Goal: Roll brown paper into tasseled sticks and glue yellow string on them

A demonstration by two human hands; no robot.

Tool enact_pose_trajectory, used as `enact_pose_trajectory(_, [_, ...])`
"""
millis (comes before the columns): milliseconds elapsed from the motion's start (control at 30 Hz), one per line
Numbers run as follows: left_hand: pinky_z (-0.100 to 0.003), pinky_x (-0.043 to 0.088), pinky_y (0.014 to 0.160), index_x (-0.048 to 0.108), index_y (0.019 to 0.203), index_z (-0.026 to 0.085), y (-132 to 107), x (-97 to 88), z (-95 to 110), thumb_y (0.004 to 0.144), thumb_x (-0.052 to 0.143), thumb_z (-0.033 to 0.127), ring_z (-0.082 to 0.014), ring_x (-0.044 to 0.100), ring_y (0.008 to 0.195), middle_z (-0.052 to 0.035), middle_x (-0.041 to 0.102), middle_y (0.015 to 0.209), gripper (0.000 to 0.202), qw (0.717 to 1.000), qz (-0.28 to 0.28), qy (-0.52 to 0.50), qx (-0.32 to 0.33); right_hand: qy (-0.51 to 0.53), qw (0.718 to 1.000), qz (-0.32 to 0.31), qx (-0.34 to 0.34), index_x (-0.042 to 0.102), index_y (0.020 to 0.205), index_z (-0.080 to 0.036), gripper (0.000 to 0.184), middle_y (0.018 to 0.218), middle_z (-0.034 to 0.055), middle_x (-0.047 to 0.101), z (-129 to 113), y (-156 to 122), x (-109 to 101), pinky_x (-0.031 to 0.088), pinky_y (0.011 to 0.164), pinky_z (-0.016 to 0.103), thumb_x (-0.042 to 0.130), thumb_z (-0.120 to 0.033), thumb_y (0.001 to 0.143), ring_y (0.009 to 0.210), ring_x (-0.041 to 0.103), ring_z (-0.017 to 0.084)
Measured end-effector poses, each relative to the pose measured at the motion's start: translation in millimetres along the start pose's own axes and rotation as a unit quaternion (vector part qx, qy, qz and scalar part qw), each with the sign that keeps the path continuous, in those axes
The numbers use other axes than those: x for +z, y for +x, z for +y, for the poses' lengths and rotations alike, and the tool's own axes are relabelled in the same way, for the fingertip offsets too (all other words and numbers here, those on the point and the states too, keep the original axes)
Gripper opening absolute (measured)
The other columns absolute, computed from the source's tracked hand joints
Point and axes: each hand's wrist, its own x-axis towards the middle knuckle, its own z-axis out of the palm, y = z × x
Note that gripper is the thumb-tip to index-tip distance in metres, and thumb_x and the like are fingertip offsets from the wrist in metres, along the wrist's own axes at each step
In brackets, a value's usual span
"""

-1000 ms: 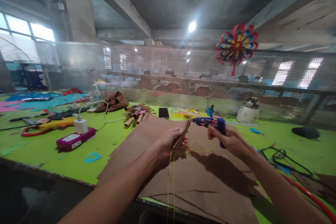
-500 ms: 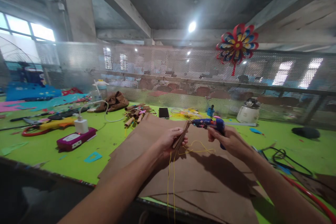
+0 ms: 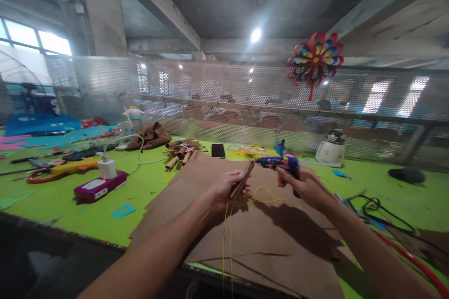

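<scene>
My left hand [image 3: 228,187] is closed around a folded strip of brown paper [image 3: 242,181], held up at a slant. Yellow string [image 3: 230,238] hangs down from the strip, and a loop of it lies to the right. In my right hand [image 3: 305,187] is a blue hot glue gun [image 3: 277,163], its nozzle pointing left at the strip's upper end; whether it touches the paper I cannot tell. A clear glue stick [image 3: 321,164] sticks out behind the gun. Beneath both hands are large sheets of brown paper [image 3: 280,238].
On the green table [image 3: 150,196] are a purple power strip [image 3: 101,188] with a white plug [image 3: 107,168], rolled brown paper tubes [image 3: 171,162], a phone [image 3: 218,151], a white jug [image 3: 330,149] and black cable [image 3: 379,208]. A perforated metal panel [image 3: 217,93] stands behind, with a paper flower pinwheel [image 3: 315,60].
The view has shifted very slightly. Both hands keep their grips, and the glue gun's nozzle stays near the paper strip's upper end.
</scene>
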Motion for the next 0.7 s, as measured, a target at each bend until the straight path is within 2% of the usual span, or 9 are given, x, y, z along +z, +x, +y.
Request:
enact_pose_trajectory(367, [-0.017, 0.047, 0.055, 0.056, 0.084, 0.01, 2.1, -2.1, -1.1, 0.087, 0.048, 0.018, -0.0078, 0.058, 0.054, -0.0051, 0.06, 0.067, 0.012, 1.0, 0.016, -0.013, -0.006, 0.007, 1.0, -0.027, -0.005, 0.056, 0.062, -0.017, 0.044, 0.063, 0.0058, 0.061, -2.2, -1.4, 0.9, 0.043, 0.062, 0.029, 0.04, -0.048, 0.088, 0.061, 0.055, 0.016])
enact_pose_trajectory(700, [-0.018, 0.047, 0.054, 0.057, 0.084, 0.01, 3.3, -2.9, -1.6, 0.087, 0.048, 0.016, -0.0081, 0.057, 0.054, -0.0053, 0.06, 0.067, 0.011, 1.0, 0.005, -0.014, 0.001, 0.016, 0.999, -0.045, -0.005, 0.057, 0.063, -0.017, 0.044, 0.065, 0.0052, 0.06, -0.4, -1.6, 1.1, 0.042, 0.064, 0.029, 0.04, -0.047, 0.089, 0.063, 0.054, 0.015])
